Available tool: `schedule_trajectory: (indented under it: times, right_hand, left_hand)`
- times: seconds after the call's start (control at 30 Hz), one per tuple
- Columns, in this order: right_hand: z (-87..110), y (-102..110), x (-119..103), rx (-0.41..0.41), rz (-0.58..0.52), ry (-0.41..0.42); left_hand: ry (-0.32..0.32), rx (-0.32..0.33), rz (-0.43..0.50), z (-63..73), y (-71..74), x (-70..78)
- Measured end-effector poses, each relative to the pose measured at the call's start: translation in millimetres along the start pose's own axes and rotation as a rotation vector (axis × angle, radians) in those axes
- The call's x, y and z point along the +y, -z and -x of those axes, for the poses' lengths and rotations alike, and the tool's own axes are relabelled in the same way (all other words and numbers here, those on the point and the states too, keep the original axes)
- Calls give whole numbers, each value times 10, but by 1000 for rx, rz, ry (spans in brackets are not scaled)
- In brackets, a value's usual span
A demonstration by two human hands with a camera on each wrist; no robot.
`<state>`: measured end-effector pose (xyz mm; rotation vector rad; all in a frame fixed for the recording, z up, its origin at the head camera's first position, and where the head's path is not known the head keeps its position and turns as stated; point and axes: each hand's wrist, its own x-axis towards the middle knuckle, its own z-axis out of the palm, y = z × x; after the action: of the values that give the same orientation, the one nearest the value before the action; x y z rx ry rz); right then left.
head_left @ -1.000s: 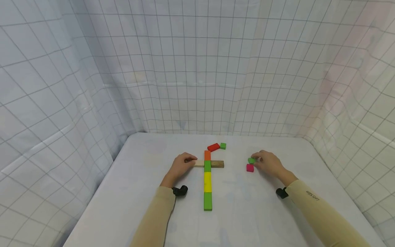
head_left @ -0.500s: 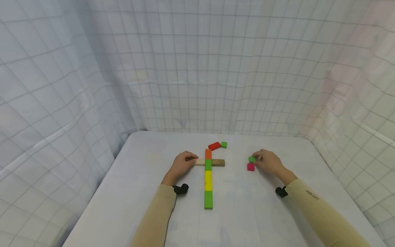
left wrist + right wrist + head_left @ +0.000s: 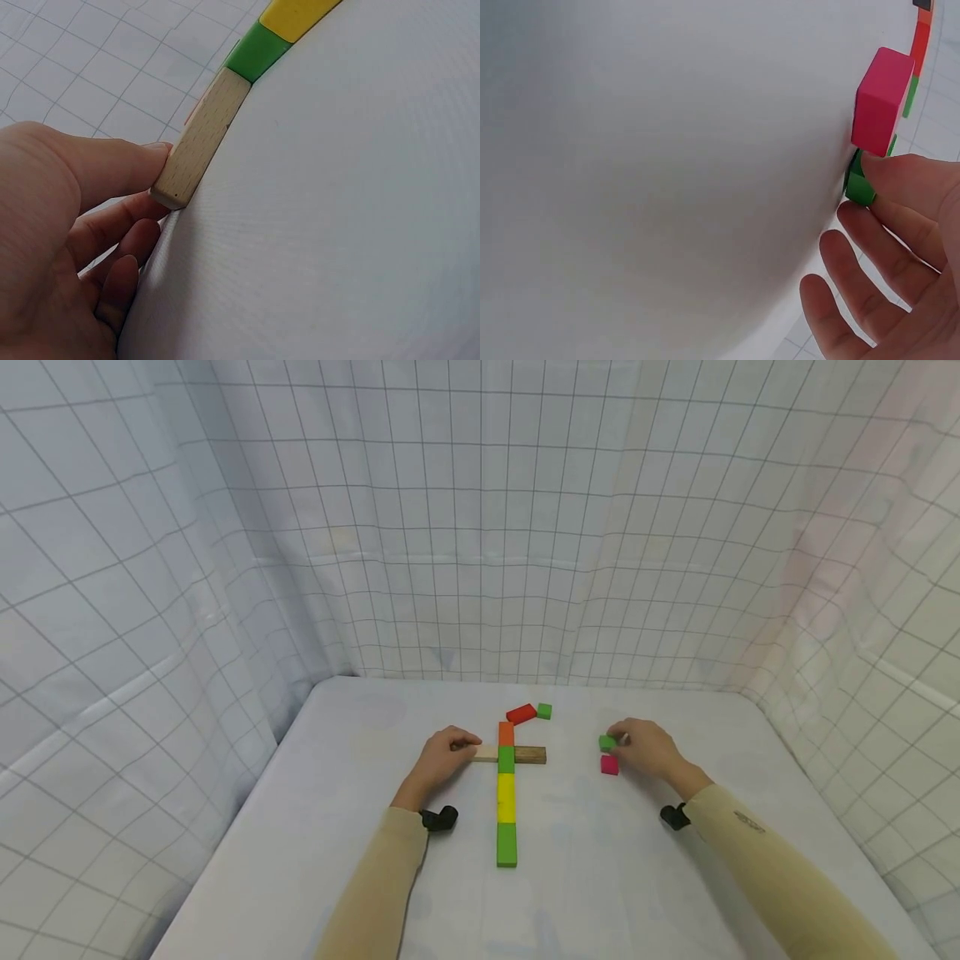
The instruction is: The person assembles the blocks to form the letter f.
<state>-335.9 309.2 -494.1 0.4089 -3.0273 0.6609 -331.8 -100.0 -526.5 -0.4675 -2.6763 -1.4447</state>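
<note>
My left hand (image 3: 440,757) pinches the free left end of a pale wooden block (image 3: 206,139) between thumb and forefinger. That block's other end meets a green block (image 3: 506,760) in a column. On the right, my right hand (image 3: 651,747) holds a small green block (image 3: 862,187) between thumb and forefinger, partly hidden by the thumb in the right wrist view. Its other fingers are spread loosely. Just nearer than that block lies a pink block (image 3: 610,766).
The column also has an orange block (image 3: 506,733), a yellow block (image 3: 506,797) and a longer green block (image 3: 506,845). A dark brown block (image 3: 530,755) extends rightward from it. Beyond lie a slanted red block (image 3: 521,714) and a small green block (image 3: 544,711). Gridded cloth (image 3: 480,527) surrounds the table.
My right hand has moved slightly left and away from me with the small green block, leaving the pink block in place. My left hand stays on the pale wooden block.
</note>
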Motion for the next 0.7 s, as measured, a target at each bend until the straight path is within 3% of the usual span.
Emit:
schedule_trajectory:
  times: [0.33,0.7]
  right_hand:
    - [-123,11,-104,4,-43,-49]
    - [-340,-49,-270,62,-12,-15]
  left_hand:
    - [4,-1,-5,-14,-16,20]
    - [12,2,-12,8,-10,28]
